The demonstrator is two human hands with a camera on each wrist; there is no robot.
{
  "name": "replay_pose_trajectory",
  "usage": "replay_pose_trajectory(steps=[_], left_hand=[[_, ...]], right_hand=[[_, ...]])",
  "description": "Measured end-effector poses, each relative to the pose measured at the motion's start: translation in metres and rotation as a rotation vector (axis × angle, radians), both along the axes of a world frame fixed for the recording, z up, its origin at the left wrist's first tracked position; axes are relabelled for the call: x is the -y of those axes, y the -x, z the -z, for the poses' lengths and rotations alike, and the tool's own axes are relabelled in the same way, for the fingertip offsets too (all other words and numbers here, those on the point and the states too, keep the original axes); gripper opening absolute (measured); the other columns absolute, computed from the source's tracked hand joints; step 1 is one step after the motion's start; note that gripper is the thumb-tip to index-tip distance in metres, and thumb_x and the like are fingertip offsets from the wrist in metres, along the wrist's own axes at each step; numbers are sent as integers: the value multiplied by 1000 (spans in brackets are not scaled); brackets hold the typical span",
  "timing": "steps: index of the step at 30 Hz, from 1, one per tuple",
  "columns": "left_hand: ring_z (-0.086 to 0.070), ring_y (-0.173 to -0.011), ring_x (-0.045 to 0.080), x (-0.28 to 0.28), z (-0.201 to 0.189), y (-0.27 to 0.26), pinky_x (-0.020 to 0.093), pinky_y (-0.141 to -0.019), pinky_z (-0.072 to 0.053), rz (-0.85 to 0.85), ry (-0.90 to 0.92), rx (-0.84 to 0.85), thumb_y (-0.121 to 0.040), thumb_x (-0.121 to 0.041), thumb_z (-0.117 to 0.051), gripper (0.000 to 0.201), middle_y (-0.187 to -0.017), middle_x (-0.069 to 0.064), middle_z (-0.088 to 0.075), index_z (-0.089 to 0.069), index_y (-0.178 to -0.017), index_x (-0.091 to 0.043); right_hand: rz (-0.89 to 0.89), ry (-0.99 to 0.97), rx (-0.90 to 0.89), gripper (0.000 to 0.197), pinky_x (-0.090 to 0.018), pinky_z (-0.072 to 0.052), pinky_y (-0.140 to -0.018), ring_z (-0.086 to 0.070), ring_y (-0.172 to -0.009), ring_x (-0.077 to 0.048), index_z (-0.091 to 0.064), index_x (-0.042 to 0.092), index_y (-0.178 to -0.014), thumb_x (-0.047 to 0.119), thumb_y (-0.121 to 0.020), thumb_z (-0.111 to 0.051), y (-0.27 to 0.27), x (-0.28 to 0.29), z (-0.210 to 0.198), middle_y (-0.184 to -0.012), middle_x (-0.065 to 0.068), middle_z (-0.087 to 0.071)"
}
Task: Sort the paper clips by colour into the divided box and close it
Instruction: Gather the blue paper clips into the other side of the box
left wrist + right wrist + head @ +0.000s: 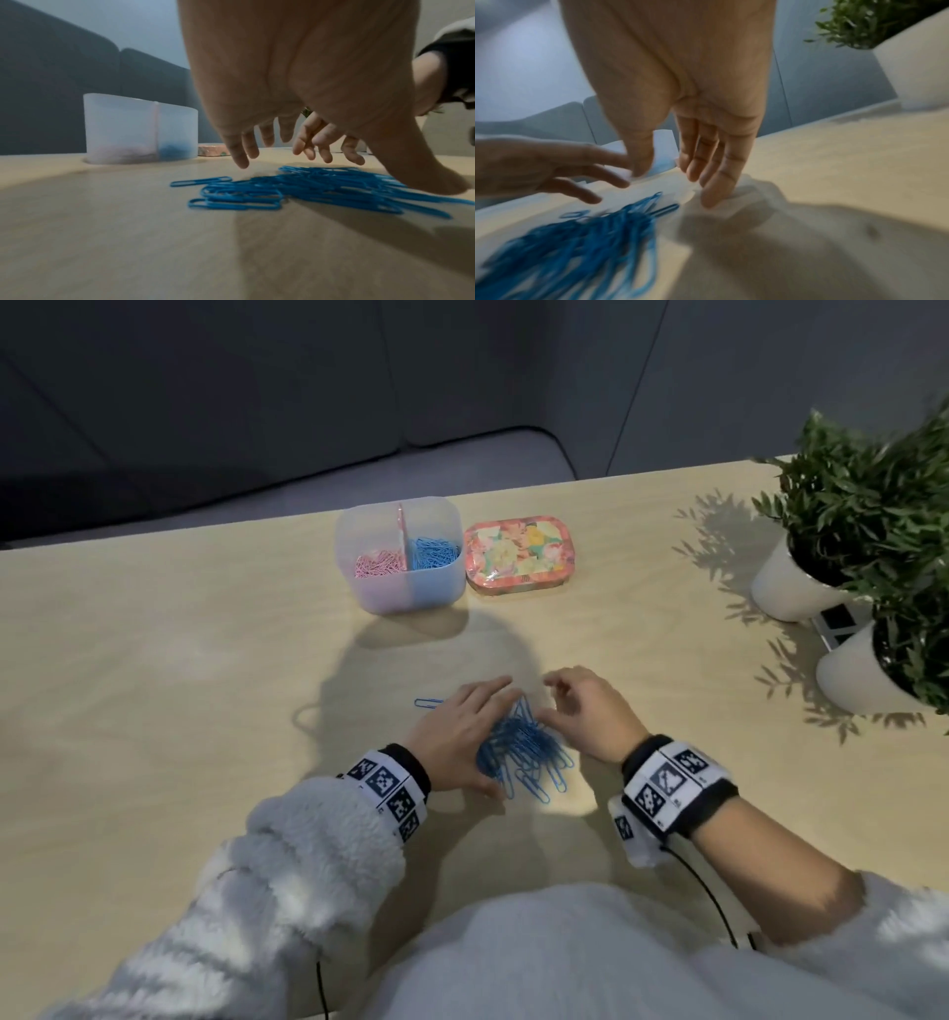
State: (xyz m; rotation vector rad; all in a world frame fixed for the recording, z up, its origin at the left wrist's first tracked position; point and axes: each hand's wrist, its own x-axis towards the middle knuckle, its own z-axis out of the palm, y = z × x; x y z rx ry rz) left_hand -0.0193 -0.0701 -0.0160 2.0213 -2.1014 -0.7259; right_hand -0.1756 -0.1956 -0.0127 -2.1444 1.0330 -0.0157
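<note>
Both hands flank a heap of blue paper clips (524, 752) on the bench (154, 690); the left hand (457, 737) lies spread, fingers straight, gripping nothing; the right hand (590, 711) hangs loosely curled — empty; the divided box (400, 557) stands open beyond, its floral lid (518, 554) just beside.

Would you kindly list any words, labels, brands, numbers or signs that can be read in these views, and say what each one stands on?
No readable text in any view.
Left wristband: black-and-white square code markers only, no letters or numbers.
Right wristband: the same kind of markers; small marks at the edge, too small to read.
Floral tin: flower pattern, no words visible.
Divided box: plain, no label.
Card between the white plant pots: dark squares, nothing legible.
</note>
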Motion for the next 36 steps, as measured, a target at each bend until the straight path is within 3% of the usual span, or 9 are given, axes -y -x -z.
replay_pose_trajectory(steps=[3, 7, 12, 15, 20, 25, 30, 34, 36], left_hand=[[-25, -137, 25, 4, 5, 1, 36, -115, -25, 39, -34, 58, -56, -51, -78, 113, -154, 8, -19, -19, -144, -13], [-29, -134, 26, 11, 8, 3, 41, -111, -31, 54, -54, 85, -63, -50, -74, 101, -152, 8, -25, -24, -143, -14], [-40, -118, 27, 19, 3, 8, 36, -103, -37, 102, -40, 144, -77, -36, -67, 59, -135, 6, -44, -47, -128, -14], [-51, -102, 28, 21, 1, 10, 37, -84, -47, 103, -14, 234, -86, -20, -58, 26, -115, 8, -56, -59, -111, -12], [-59, -56, 16, 20, 6, 4, 20, -38, -42, 187, 94, 451, -50, -16, -86, 27, -64, -5, -61, -64, -63, -20], [-65, -57, 17, 11, 4, -7, 19, -37, -45, 139, 152, 381, -43, -11, -88, 32, -66, -3, -68, -65, -64, -17], [-61, -45, 22, 1, -4, -15, 20, -33, -39, 69, 179, 287, -51, 0, -80, 28, -66, 4, -68, -65, -73, -9], [-58, -39, 20, -2, -7, -21, 16, -32, -36, -42, 230, 242, -50, -3, -69, 26, -62, -1, -67, -65, -73, -14], [-63, -47, 23, -2, -6, -24, 22, -40, -45, -152, 276, 114, -62, -8, -63, 18, -68, 2, -70, -67, -78, -14]], right_hand=[[-229, 96, -244, 76, -41, -47, -84, -45, -106, -24, -50, 14, -115, 60, -58, -74, -6, -4, -10, -111, -6, -47], [-359, 156, -327, 97, -35, -46, -82, -36, -112, -21, -32, 18, -134, 58, -57, -76, 4, -35, -9, -120, -4, -39], [-242, 189, -259, 51, -30, -45, -85, -37, -114, -22, -38, 15, -135, 24, -88, -56, 13, -57, 2, -123, -5, -40], [-231, 195, -233, 30, -30, -44, -87, -44, -110, -23, -51, 13, -122, 12, -92, -46, 11, -51, 6, -117, -6, -48], [-262, 235, -195, 19, -34, -44, -81, -52, -102, -27, -61, 9, -103, 8, -87, -53, 11, -39, 7, -102, -10, -58], [-193, 136, -149, 19, -35, -44, -79, -60, -93, -30, -66, 6, -92, 1, -77, -55, 4, -15, -11, -95, -15, -67], [24, -131, 63, 33, -13, -45, -45, -50, -36, 3, -55, 23, -60, -1, -81, -65, -35, 23, -46, -62, -2, -56], [77, -204, 156, 16, -11, -43, -39, -51, -33, 2, -60, -15, -89, -3, -80, -66, -99, 58, -69, -58, -5, -51], [130, -289, 190, 19, -19, -46, -42, -56, -42, -7, -59, -11, -98, -7, -80, -64, -134, 70, -78, -60, -11, -55]])
